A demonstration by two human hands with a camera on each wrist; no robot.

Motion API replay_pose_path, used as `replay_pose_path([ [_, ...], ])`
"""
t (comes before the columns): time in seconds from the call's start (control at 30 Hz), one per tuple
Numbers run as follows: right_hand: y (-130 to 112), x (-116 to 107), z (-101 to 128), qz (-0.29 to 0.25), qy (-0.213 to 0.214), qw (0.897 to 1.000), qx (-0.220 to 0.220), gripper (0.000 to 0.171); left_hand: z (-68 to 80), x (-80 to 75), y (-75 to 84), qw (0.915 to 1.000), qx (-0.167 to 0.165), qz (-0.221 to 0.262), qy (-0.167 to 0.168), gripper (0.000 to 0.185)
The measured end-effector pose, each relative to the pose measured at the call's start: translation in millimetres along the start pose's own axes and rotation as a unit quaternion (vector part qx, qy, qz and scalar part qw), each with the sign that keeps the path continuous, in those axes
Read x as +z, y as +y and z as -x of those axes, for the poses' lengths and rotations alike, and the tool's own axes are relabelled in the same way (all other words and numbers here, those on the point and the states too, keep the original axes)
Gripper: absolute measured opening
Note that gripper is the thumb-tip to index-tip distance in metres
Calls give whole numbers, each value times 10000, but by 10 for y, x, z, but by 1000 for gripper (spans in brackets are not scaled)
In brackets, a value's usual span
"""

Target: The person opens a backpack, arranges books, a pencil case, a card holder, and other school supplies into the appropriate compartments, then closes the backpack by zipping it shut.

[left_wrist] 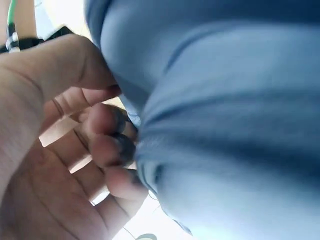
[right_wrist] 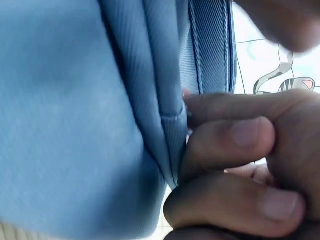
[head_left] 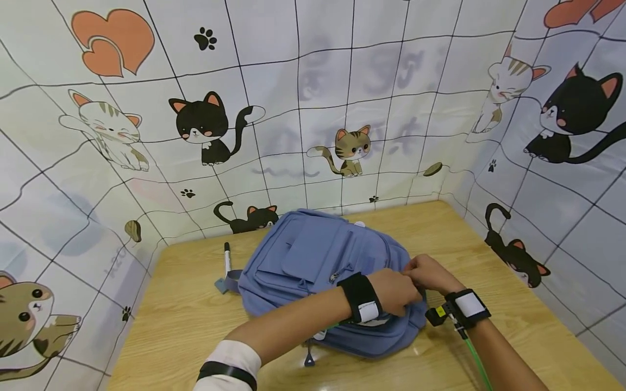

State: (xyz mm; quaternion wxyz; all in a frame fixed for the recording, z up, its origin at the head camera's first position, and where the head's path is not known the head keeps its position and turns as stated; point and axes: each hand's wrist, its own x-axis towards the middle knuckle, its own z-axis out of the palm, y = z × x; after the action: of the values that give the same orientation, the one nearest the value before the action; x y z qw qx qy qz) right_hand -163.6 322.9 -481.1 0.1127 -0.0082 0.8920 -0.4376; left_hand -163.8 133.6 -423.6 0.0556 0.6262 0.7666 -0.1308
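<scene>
A blue backpack (head_left: 313,255) lies on the wooden table, its front pockets facing up. The left hand (head_left: 393,290) reaches across it to the right-hand edge, and its curled fingertips grip the blue fabric along a seam in the left wrist view. Close beside it, the right hand (head_left: 432,271) has its fingers bent at the same edge. In the right wrist view, the fingers (right_wrist: 225,145) hold a folded, piped seam (right_wrist: 172,120) of the backpack; part of the grip is hidden behind the cloth. A zipper pull (head_left: 335,276) shows on the front pocket.
A marker with a black cap (head_left: 227,258) lies left of the backpack, near a strap end (head_left: 221,285). A triangular tag (head_left: 309,359) hangs at the near side. Cat-printed sheeting (head_left: 274,119) walls the wooden table (head_left: 181,320) at back and sides.
</scene>
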Motion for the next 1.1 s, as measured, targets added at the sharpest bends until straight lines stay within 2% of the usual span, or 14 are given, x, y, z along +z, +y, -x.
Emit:
replay_pose_path([
  [0.1,-21,37,-31,118,96,9999,21,45,158,31,31,9997,189,77,93,23],
  [0.23,-16,18,-30,178,147,9997,23,47,362,83,74,9978,497,-102,422,8],
  [0.37,-5,10,-42,146,149,9998,64,40,576,171,99,9933,667,-509,800,22],
  [0.53,24,38,-43,188,179,9995,173,33,858,346,81,9869,689,-608,1326,23],
  [0.63,-4,111,55,660,508,9964,-162,32,1006,512,82,9796,557,-447,1880,17],
  [0.7,-59,200,199,1104,1025,9870,-570,25,1071,642,105,9716,482,-217,2305,12],
  [0.77,-130,317,402,1382,1515,9714,-1198,15,1100,755,147,9621,442,-9,2692,8],
  [0.8,-166,376,509,1404,1607,9645,-1559,8,1108,797,168,9582,418,179,2826,7],
  [0.87,-233,500,679,1364,1505,9523,-2277,15,1120,847,195,9518,353,747,2953,7],
  [0.97,-316,666,788,1584,1111,9271,-3211,28,1158,866,191,9388,78,1727,2979,9],
  [1.03,-348,754,780,1939,1179,9073,-3541,34,1202,872,173,9249,-142,2379,2962,11],
  [1.1,-362,823,746,2280,1479,8898,-3665,37,1256,889,162,9131,-403,2789,2948,10],
])
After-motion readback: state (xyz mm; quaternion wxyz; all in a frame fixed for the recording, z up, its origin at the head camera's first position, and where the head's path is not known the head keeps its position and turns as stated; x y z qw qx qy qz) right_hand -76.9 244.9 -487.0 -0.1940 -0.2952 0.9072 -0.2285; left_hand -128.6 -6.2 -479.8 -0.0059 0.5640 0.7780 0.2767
